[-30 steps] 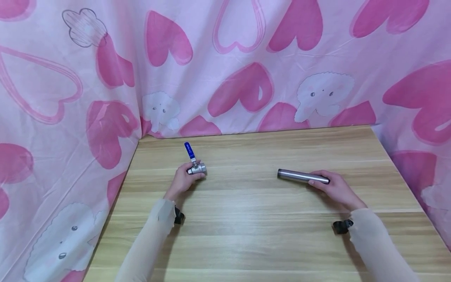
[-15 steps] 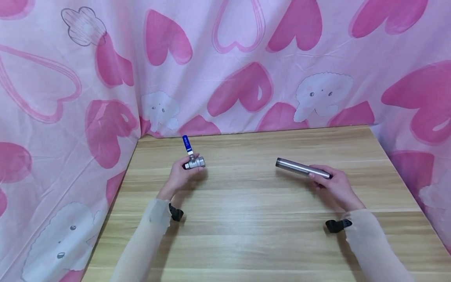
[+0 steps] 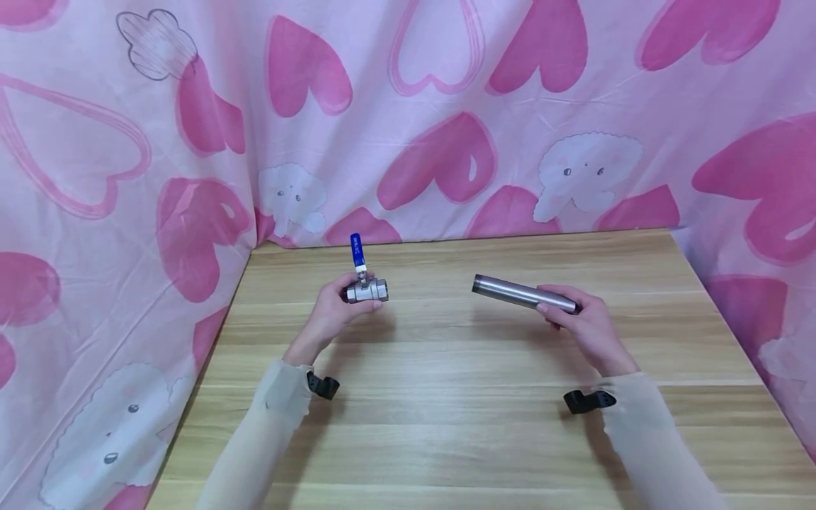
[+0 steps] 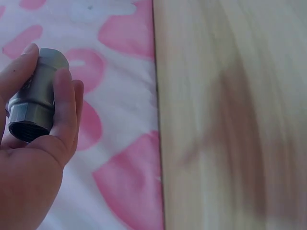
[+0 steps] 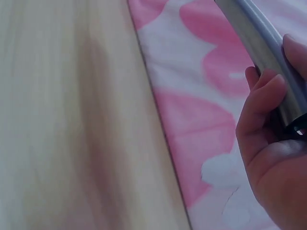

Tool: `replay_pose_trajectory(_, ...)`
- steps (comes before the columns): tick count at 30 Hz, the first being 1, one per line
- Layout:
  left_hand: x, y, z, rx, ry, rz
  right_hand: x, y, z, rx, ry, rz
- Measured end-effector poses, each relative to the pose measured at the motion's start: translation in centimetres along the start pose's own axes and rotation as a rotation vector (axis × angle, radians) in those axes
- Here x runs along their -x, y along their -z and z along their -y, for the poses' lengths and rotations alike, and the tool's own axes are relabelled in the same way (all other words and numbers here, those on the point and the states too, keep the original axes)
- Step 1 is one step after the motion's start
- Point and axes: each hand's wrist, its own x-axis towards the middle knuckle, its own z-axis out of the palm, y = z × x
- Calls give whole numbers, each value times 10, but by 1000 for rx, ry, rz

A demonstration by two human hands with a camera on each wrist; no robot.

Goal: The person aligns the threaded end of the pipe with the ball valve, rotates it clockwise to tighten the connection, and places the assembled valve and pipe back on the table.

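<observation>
My left hand (image 3: 331,306) grips a silver ball valve (image 3: 367,290) by its body, fingers behind and thumb in front. Its blue lever handle (image 3: 358,251) points up and away from me. In the left wrist view the valve body (image 4: 39,91) shows a threaded opening at its lower end, near the palm. My right hand (image 3: 583,319) holds a steel pipe (image 3: 519,292) near its right end. The pipe's dark threaded far end is tilted up toward the valve, with a wide gap between the two. In the right wrist view fingers curl round the pipe (image 5: 268,48).
A wood-grain table (image 3: 433,425) lies under both hands, their shadows falling on it. Pink heart-patterned cloth (image 3: 433,156) hangs along the back and both sides. A black wrist camera mount (image 3: 325,386) sits on the left wrist, another black mount (image 3: 588,401) on the right.
Both hands have risen and the gap has narrowed. The pipe has shifted left and up, its far end lifting. The valve has moved up and slightly right. Both grips stay the same.
</observation>
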Motion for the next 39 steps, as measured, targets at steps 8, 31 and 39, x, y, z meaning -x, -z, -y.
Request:
replay_pose_trajectory(8,7,-10,-19,-16,-46,22,1,-19,25,-41,54,25)
replay_pose_trajectory(31,23,-32,-47,19,-159,130,1,-52,46,24,236,24)
replay_pose_trajectory(39,24,-34,-46,24,-164,128,1,-54,48,22,249,40)
